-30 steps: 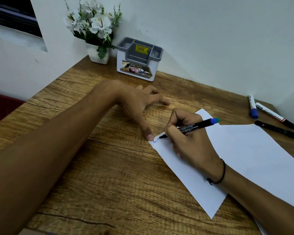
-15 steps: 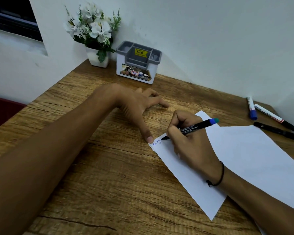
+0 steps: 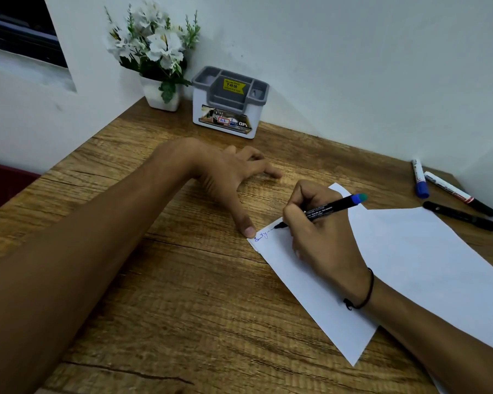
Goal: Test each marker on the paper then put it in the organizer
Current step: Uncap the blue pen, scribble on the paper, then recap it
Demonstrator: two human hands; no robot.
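My right hand grips a black marker with a blue end, its tip touching the white paper beside a short line of blue writing. My left hand lies spread on the wooden desk, its thumb tip pinning the paper's near-left corner. The grey and white organizer stands against the back wall, its compartments showing no markers. Three more markers lie at the far right: a white one with a blue cap, a white one with a black cap and an all-black one.
A white pot of artificial flowers stands left of the organizer in the corner. Walls close the desk at the back and right. The desk's left edge drops to a dark red surface.
The marker tip has moved rightward along the paper and the blue writing has grown longer. My left hand stays in place on the corner.
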